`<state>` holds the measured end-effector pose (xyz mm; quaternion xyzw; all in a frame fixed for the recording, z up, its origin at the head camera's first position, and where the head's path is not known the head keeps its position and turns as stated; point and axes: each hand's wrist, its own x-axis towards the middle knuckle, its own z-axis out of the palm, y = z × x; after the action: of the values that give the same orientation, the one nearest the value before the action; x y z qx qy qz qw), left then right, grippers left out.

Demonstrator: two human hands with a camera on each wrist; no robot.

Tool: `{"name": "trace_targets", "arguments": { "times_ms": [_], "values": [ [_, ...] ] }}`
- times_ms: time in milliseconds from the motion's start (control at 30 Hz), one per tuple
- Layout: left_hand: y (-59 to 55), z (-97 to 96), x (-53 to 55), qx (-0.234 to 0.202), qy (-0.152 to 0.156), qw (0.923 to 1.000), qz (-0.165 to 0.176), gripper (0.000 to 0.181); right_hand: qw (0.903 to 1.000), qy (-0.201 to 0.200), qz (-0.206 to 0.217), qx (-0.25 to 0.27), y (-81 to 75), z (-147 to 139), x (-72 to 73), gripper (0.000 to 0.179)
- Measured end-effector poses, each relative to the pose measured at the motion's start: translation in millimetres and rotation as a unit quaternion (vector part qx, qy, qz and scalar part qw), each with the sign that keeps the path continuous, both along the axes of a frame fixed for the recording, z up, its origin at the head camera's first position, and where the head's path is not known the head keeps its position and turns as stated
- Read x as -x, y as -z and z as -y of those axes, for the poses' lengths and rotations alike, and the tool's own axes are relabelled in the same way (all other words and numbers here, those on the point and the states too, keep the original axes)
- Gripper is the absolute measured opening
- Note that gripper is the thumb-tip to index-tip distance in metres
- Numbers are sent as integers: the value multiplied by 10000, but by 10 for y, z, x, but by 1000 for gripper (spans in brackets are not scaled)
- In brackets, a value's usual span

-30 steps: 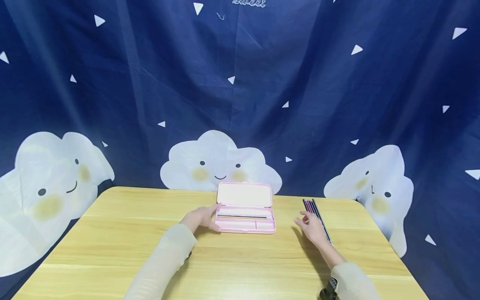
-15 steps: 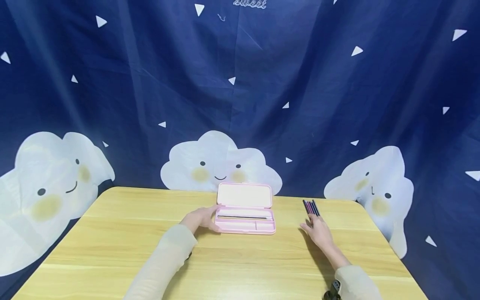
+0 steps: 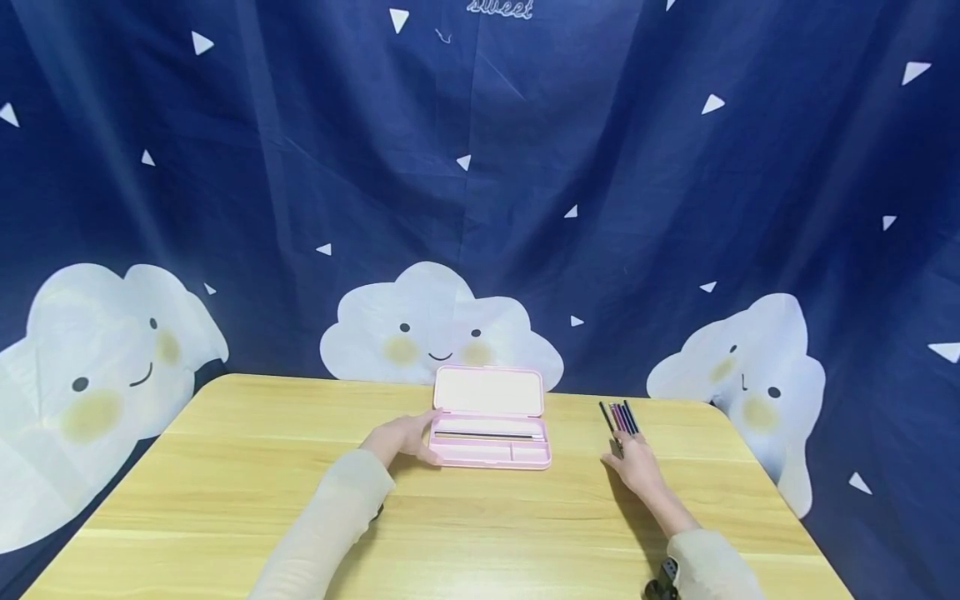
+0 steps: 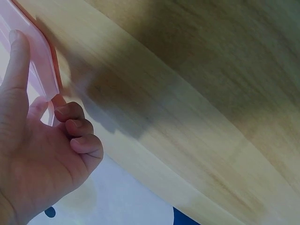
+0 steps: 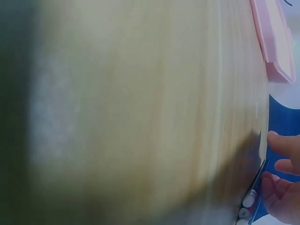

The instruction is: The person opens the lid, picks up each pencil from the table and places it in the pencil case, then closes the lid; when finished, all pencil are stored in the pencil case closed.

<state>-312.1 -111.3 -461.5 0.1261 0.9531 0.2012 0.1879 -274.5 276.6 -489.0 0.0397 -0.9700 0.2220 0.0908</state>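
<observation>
A pink pencil case point(image 3: 489, 392) lies with its lid raised at the back middle of the table. One dark pencil point(image 3: 487, 435) rests in its rear compartment. My left hand point(image 3: 405, 435) holds the case's left end between thumb and index finger; in the left wrist view the other fingers are curled beside the pink wall point(image 4: 40, 56). On the right, my right hand point(image 3: 641, 467) touches a group of several dark and red pencils point(image 3: 625, 417) with its fingertips, thumb apart. A single black pencil point(image 3: 606, 414) lies slightly left of that group, its near end by the fingers. The hand covers the pencils' near ends.
The wooden table point(image 3: 480, 533) reaches back to a dark blue curtain point(image 3: 525, 208) printed with white clouds and triangles. A black camera point(image 3: 662, 581) is on the right wrist. The case's front has a divider point(image 3: 512, 451) between two compartments.
My right hand has moved down onto the pencils and slightly nearer. One black pencil has shifted left, apart from the others. The left hand and pencil case have stayed put.
</observation>
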Motion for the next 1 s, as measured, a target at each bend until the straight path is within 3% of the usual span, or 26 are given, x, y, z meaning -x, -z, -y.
{"name": "trace_targets", "arguments": {
  "times_ms": [600,1000],
  "values": [
    [1,0,-4,40,-88,9999,41,95,9978,-659,94,-3,100,50,19,19],
    [27,-4,17,-43,-26,10000,39,97,9955,-818,487,27,8,10,-23,16]
  ]
}}
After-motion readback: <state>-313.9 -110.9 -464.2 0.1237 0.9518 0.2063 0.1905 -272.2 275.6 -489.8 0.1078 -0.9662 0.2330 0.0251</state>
